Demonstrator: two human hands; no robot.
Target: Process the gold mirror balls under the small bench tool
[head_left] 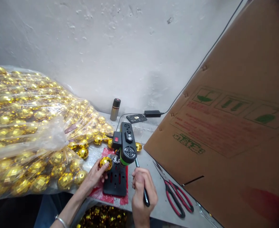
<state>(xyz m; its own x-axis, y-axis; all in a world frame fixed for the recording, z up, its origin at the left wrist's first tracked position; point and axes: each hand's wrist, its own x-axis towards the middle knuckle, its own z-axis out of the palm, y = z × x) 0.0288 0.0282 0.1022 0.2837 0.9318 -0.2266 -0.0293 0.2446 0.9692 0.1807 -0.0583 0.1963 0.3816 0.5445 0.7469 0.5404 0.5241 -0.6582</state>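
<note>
My left hand (97, 175) pinches a shiny gold faceted ball (105, 163) between thumb and fingers. It holds the ball beside the head of a small black bench drill press (128, 142), over the left edge of its slotted base plate (115, 183). My right hand (143, 190) is wrapped around the press's lever handle (146, 198), whose black end pokes out below the fingers. The drill's tip is hidden behind the head and the ball, so I cannot tell whether it touches the ball. Red plastic (97, 194) lies under the base.
A clear bag (56, 139) of gold balls fills the left. More balls (103, 218) sit below the table edge. Scissors (175, 193) lie at right before a large cardboard box (225, 126). Behind the press are a bottle (115, 110), phone (136, 118) and power adapter (152, 113).
</note>
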